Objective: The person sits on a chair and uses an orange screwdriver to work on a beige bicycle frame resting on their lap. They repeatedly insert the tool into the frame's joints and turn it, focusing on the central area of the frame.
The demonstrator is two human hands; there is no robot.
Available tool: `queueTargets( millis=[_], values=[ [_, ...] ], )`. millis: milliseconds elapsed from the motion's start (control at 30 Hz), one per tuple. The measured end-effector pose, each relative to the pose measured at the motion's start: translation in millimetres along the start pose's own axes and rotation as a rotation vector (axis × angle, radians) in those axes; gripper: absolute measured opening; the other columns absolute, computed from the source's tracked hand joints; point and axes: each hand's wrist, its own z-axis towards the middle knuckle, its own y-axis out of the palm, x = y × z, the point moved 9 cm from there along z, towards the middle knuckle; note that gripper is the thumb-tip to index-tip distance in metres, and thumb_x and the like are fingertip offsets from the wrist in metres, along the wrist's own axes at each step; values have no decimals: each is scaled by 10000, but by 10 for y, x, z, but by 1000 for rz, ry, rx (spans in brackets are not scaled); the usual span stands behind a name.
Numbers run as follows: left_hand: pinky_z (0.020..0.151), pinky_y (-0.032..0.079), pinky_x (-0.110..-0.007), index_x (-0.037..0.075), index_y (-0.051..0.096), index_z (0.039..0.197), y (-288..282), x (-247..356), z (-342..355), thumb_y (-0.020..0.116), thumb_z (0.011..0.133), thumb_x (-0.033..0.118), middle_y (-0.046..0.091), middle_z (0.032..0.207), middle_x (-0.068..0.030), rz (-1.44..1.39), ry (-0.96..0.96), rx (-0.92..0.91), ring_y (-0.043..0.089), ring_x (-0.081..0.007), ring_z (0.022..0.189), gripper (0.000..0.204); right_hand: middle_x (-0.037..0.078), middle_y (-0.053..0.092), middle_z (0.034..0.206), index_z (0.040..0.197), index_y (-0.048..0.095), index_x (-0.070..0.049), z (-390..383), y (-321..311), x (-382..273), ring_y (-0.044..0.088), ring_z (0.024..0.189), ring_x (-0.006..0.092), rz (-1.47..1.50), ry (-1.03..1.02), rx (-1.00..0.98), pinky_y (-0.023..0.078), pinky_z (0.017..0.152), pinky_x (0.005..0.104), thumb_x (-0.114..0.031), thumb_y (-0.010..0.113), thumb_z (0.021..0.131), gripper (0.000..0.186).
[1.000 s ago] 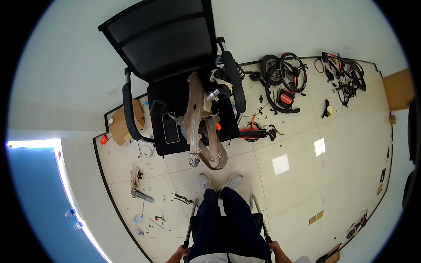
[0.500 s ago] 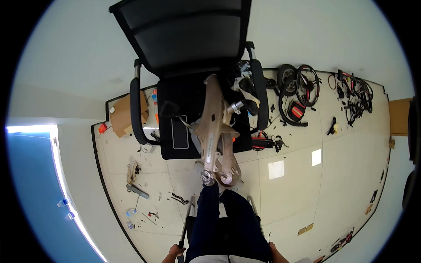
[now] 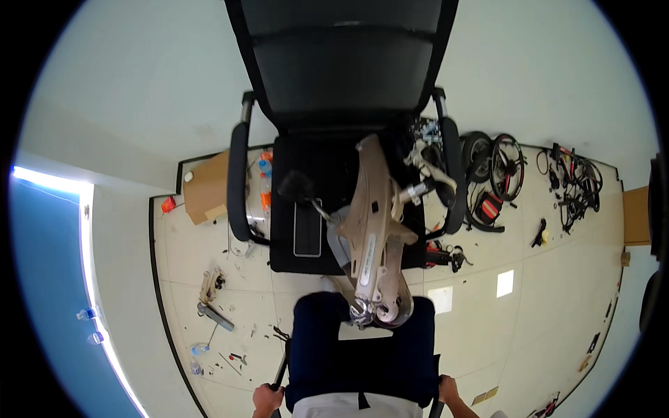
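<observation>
My left hand [image 3: 267, 397] grips the left armrest [image 3: 279, 380] of the chair under me, and my right hand [image 3: 447, 391] grips its right armrest [image 3: 436, 407]. My knees [image 3: 317, 317] are bent at the front of this seat. Just beyond them, a black mesh-backed office chair [image 3: 341, 59] bears a dirty beige metal frame assembly [image 3: 373, 209], its lower end overhanging the seat by my knees. A dark pad on a rod [image 3: 296, 187], a silver-rimmed rectangular object [image 3: 307, 230] and more metal parts [image 3: 432, 167] also lie on that seat.
Bicycle wheels [image 3: 509, 167] and bicycle frames [image 3: 575, 188] lie along the wall at right. Cardboard [image 3: 205, 188] and bottles [image 3: 265, 184] are behind the chair at left. Loose metal parts [image 3: 212, 285] and tools [image 3: 237, 359] lie on the left floor. A blue door [image 3: 49, 292] stands at far left.
My knees have come up from straighter legs and are nearer the office chair, which appears larger and further right in the picture. Both hands still grip my chair's armrests.
</observation>
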Motion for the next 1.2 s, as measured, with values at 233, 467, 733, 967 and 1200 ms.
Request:
queueTargets(
  millis=[233, 467, 733, 967, 1200],
  values=[
    [761, 528, -451, -36, 714, 872, -136, 143, -194, 718, 764, 382, 686, 849, -267, -192, 60, 77, 669, -421, 853, 432, 240, 591, 569, 607, 615, 61, -272, -422, -461, 640, 575, 382, 123, 2, 253, 481, 538, 429, -266, 711, 712, 357],
    [640, 562, -380, -44, 686, 652, 169, -180, 148, 696, 724, 365, 652, 561, -150, -152, 65, 220, 686, -287, 570, 415, 230, 581, 545, 601, 610, 76, -333, -455, -380, 618, 539, 383, 167, 31, 288, 481, 534, 427, -285, 686, 736, 394],
    [706, 545, -445, -62, 696, 678, 79, -146, 76, 701, 707, 358, 673, 702, -241, -302, 39, 194, 676, -401, 698, 421, 201, 627, 569, 623, 658, 59, -232, -401, -314, 638, 562, 363, 159, -25, 326, 517, 598, 424, -348, 675, 751, 427],
    [746, 497, -454, 24, 620, 953, -285, 276, -856, 668, 743, 235, 676, 919, -223, -228, 758, 1051, 647, -383, 865, 302, 212, 681, 761, 951, 647, 16, -923, -811, -891, 675, 707, 361, -62, -490, 871, 527, 659, 432, -322, 661, 789, 375],
    [773, 509, -418, 28, 621, 1039, 774, 938, -912, 593, 913, 79, 646, 971, -154, -576, 717, 243, 628, -334, 915, 139, 182, 667, 992, 1083, 585, -21, -1334, 809, -132, 594, 677, 273, 550, -453, 528, 475, 578, 364, -217, 575, 950, 237]
  ],
)
